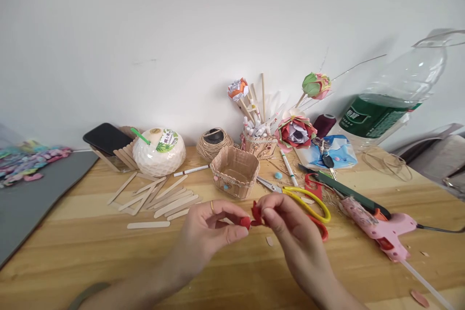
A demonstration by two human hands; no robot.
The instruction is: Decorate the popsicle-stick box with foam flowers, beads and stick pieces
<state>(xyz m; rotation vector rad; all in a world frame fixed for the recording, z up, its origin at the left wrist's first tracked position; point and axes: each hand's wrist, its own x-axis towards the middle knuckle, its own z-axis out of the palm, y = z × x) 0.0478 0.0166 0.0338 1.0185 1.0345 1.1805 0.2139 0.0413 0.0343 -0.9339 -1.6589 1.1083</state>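
Between thumb and fingertips, my left hand (214, 223) pinches a small rounded red piece (245, 223). My right hand (290, 225) is closed on a crumpled, petal-like red piece (256, 212), partly hidden behind its fingers. The two red pieces almost meet in front of me, above the table; whether they are joined I cannot tell. Just beyond my hands stands a small box of craft sticks (235, 174) with its top open. Behind my right hand lie scissors with yellow handles (308, 201) and a red-handled tool (319, 227), partly covered.
Loose craft sticks (174, 203) lie to the left, near a wrapped coconut (159, 152). Twine (215, 144) and paper flowers (297, 131) stand at the back. On the right are a pink glue gun (394, 232) with its cord, a green cutter (348, 193) and a large bottle (392, 97).
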